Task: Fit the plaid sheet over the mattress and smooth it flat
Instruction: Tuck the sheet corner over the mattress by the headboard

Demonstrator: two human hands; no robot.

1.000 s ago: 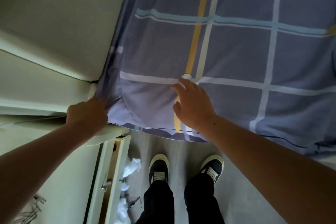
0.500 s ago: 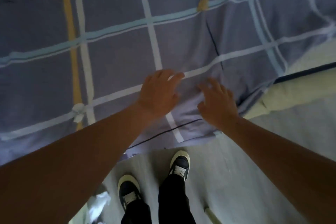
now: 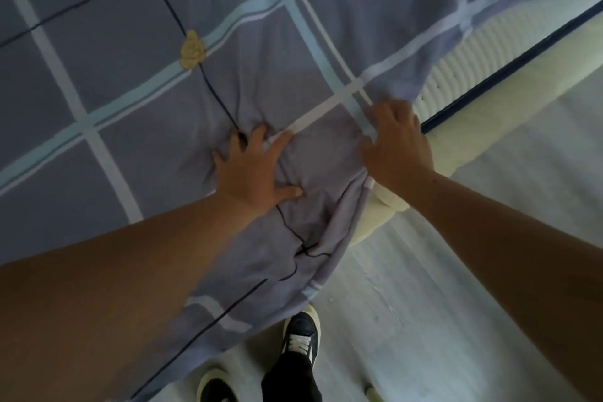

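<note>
The plaid sheet [image 3: 130, 81], grey-blue with white, light blue and dark lines, covers most of the mattress [image 3: 463, 108], whose cream corner and dark piping lie bare on the right. My left hand [image 3: 254, 170] presses flat on the sheet with fingers spread, and wrinkles bunch around it. My right hand [image 3: 398, 143] sits at the sheet's edge by the bare corner, fingers curled on the fabric; whether it pinches the cloth is unclear. A loose flap of sheet hangs over the mattress's near edge below my hands.
A small yellow tuft [image 3: 193, 49] marks the sheet at upper left. My feet in dark shoes with white trim [image 3: 301, 336] stand on the pale floor [image 3: 440, 287] right by the bed's near edge.
The view and both hands have shifted right along the bed toward the right corner. The sheet now bunches under my left hand, and my right hand has reached the sheet's edge by the bare mattress.
</note>
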